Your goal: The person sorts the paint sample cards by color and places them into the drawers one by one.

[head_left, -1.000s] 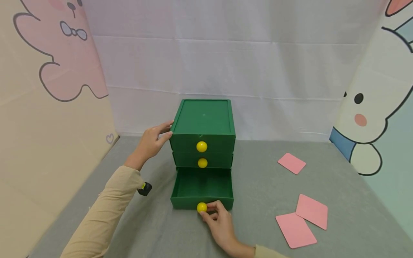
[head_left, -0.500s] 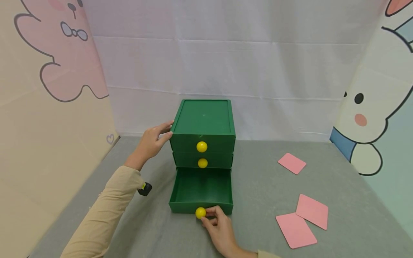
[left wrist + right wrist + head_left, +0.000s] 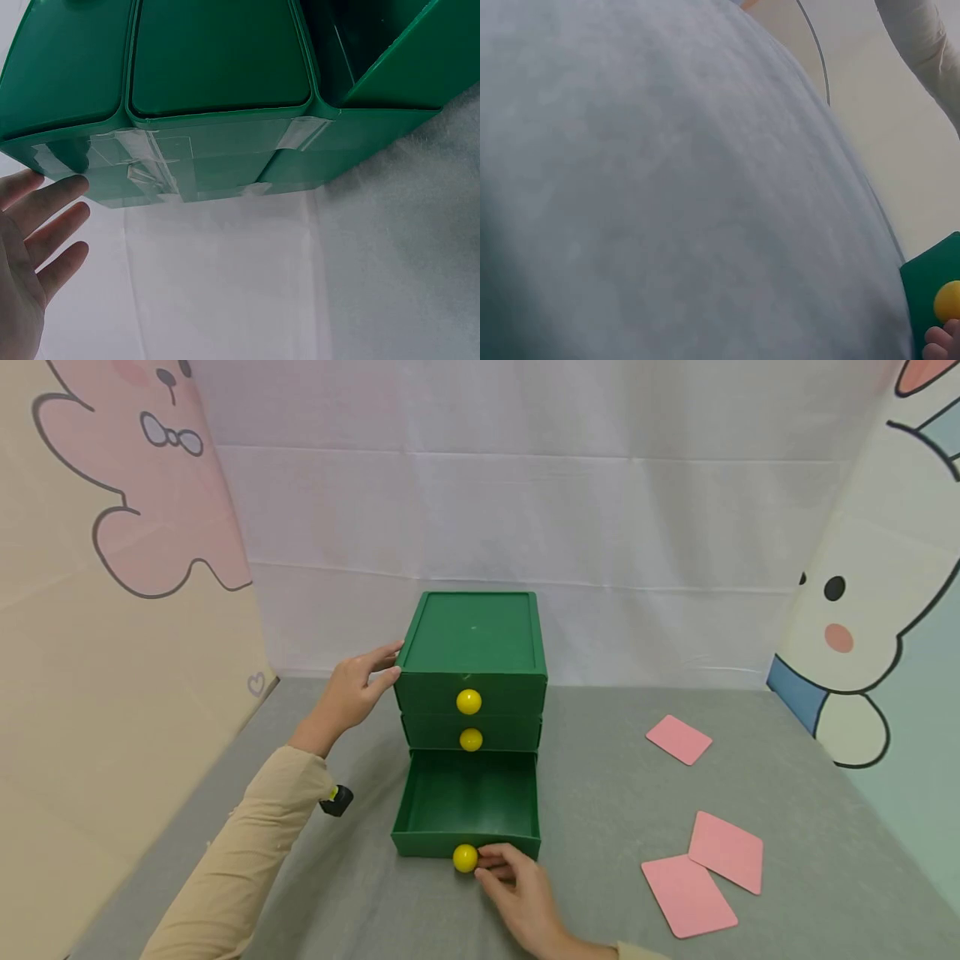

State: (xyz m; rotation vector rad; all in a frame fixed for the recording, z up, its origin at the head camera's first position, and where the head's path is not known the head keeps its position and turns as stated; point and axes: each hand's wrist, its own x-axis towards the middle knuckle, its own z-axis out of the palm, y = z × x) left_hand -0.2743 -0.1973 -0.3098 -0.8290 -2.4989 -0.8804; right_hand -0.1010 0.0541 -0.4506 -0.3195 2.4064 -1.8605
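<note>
A green drawer cabinet [image 3: 480, 631] with round yellow knobs stands on the grey cloth. Its bottom drawer [image 3: 471, 843] is pulled well out and holds nothing visible; the upper two are closed. My left hand [image 3: 352, 689] rests with extended fingers against the cabinet's upper left side, and the left wrist view shows those fingers [image 3: 56, 232] beside the taped side wall. Just right of the bottom yellow knob [image 3: 465, 858] is my right hand [image 3: 521, 893], fingers loosely bent, a slight gap between them and the knob. In the right wrist view only fingertips show beside the knob [image 3: 949, 301].
To the right on the cloth lie a single pink card [image 3: 678, 740] and two overlapping pink cards [image 3: 726, 852] [image 3: 688, 896]. A white curtain [image 3: 525, 510] hangs behind the cabinet. Printed side panels stand at left and right.
The bottom drawer has slid farther out toward me, pulled by the right hand on its knob. The right hand has since let go and shifted slightly right. The left hand stays put.
</note>
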